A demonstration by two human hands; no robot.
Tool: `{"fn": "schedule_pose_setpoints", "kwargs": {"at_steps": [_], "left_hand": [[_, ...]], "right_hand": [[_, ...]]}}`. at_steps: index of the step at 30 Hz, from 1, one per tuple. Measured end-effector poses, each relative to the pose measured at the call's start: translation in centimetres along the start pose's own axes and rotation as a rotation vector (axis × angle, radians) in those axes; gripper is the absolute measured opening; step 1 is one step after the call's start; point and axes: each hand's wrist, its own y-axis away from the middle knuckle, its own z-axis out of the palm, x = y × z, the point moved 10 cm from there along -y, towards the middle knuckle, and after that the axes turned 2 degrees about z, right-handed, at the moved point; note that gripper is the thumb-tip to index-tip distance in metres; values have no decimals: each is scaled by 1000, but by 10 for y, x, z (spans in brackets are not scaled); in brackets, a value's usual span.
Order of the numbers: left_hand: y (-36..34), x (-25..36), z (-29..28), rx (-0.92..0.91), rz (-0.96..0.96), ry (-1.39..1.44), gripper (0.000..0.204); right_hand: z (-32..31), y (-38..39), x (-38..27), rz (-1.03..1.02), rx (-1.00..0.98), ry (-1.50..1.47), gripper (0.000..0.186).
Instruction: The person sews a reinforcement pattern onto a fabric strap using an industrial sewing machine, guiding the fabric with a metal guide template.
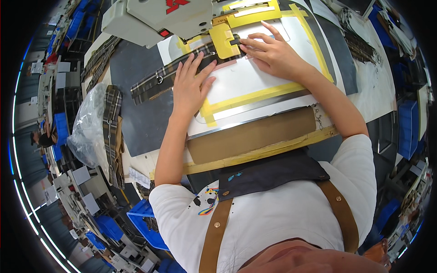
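Note:
A dark plaid fabric strap (145, 89) with a small metal ring (159, 80) runs slantwise under a yellow clamp plate (221, 38). My left hand (193, 84) lies on the strap with its fingers spread and stretched out, holding nothing. At the right side of the plate, my right hand (275, 55) has its fingers apart, their tips touching the work beside a small black tab (235, 41). Whether the tab belongs to the strap or the clamp, I cannot tell. Beneath both hands is a white sheet (255, 86) edged with yellow tape.
A pale sewing machine head (159, 20) overhangs the far left. More plaid straps (112, 136) hang beside a clear plastic bag (87, 129) on the left. Other plaid pieces (359, 43) lie at the far right. A blue crate (148, 223) stands lower left.

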Motion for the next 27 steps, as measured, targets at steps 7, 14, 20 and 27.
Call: {"fn": "schedule_pose_setpoints", "kwargs": {"at_steps": [7, 14, 20, 27], "left_hand": [[0, 0, 0, -7, 7, 2, 42], [1, -1, 1, -21, 5, -16, 42], [0, -1, 2, -37, 6, -10, 42], [-3, 1, 3, -78, 13, 26, 47]], "right_hand": [[-1, 2, 1, 10, 15, 3, 32], [1, 1, 1, 15, 10, 21, 32], [4, 2, 4, 28, 7, -4, 31], [0, -3, 6, 58, 31, -134, 26]]}}
